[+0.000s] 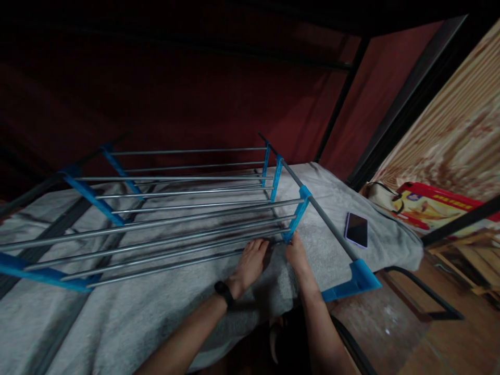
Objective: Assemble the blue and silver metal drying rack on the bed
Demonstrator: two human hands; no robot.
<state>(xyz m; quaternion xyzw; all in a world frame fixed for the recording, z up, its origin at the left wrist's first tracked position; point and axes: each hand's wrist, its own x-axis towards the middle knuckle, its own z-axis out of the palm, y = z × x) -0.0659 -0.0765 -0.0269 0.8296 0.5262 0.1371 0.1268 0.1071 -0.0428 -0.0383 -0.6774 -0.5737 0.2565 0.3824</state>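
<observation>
A rack of grey metal rods (187,229) with blue plastic side brackets (299,211) lies on its side on a grey blanket (140,312). My left hand (250,263), with a dark band on the wrist, rests palm down on the blanket with its fingertips at the lowest rod. My right hand (297,252) touches the bottom end of a blue bracket where the rods meet it. A grey side pole (324,213) runs down to a blue foot piece (357,278) at the blanket's edge.
A phone (356,229) with a pale case lies face up on the blanket to the right of the rack. Dark bed-frame bars (344,99) rise behind. A red and yellow package (425,205) and wooden slats (472,260) sit at the right, above the floor (386,328).
</observation>
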